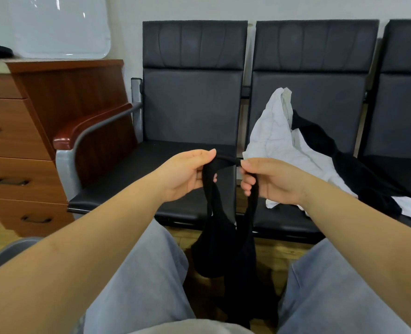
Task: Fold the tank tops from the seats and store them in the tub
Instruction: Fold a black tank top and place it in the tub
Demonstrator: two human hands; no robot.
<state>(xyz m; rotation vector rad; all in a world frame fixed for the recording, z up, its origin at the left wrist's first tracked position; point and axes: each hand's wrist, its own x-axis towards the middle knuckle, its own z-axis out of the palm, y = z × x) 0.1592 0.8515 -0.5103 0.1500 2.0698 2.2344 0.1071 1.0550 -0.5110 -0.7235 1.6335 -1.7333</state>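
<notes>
A black tank top (231,251) hangs between my knees, held up by its straps. My left hand (187,174) pinches one strap end and my right hand (269,180) pinches the other, with a short stretch of strap taut between them. On the middle seat (284,220) lies a heap of clothes: a white tank top (279,138) draped against the backrest and a black one (359,169) spread to its right. The tub is not in view.
A row of black padded seats stands ahead; the left seat (137,174) has a red-brown armrest (91,126). A wooden drawer cabinet (18,145) stands at the left. My legs in light jeans fill the bottom of the view over a wooden floor.
</notes>
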